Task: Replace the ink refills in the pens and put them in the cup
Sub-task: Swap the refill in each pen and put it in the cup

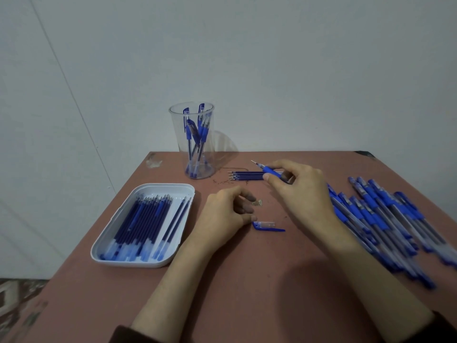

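My right hand (299, 184) grips an uncapped blue pen (268, 170), its tip pointing left toward the clear plastic cup (193, 142), which holds several blue pens. Just under the pen lies a short row of loose refills (247, 175). My left hand (227, 214) rests on the table with its fingers loosely curled, holding nothing, its thumb next to a pen cap (267, 226) lying flat. A white tray (184, 194) at the left holds several blue refills (146, 224).
A large heap of capped blue pens (385, 224) covers the right side of the reddish-brown table (247, 280). The cup stands near the table's far edge, close to the pale wall. A tiny scrap (258, 202) lies by my left fingers.
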